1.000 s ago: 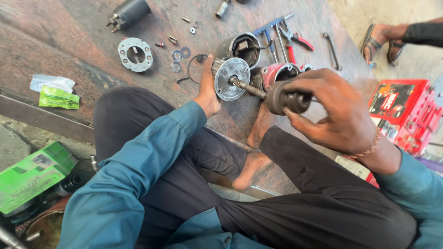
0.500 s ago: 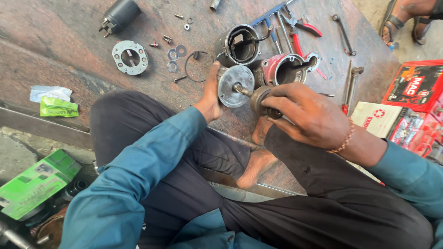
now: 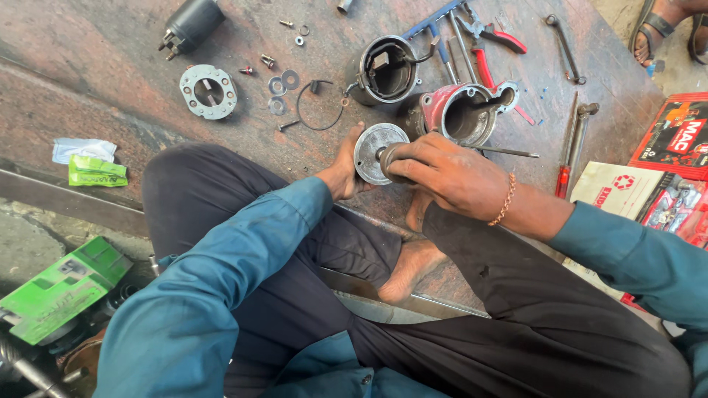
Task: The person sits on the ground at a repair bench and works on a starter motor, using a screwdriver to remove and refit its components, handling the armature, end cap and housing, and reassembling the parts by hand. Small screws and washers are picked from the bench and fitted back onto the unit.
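My left hand (image 3: 344,169) grips the rim of a round grey metal end plate (image 3: 373,148) from behind, holding it upright over the floor. My right hand (image 3: 442,174) is closed around a dark cylindrical motor part (image 3: 389,157) pressed against the plate's centre; most of that part is hidden under my fingers. Just beyond stand a red-rimmed motor housing (image 3: 463,112) and a dark cylindrical housing (image 3: 383,71), both open-mouthed.
A slotted round plate (image 3: 209,91), washers (image 3: 283,81), bolts, a wire ring (image 3: 318,107) and a black solenoid (image 3: 191,23) lie at left. Red-handled pliers (image 3: 493,37), wrenches and a screwdriver (image 3: 567,147) lie at right. Red cartons (image 3: 675,136), a green box (image 3: 55,289), another person's sandalled feet (image 3: 664,26).
My right hand has slid the dark part along its shaft up against the plate, so the bare shaft no longer shows. Both hands have come closer together.
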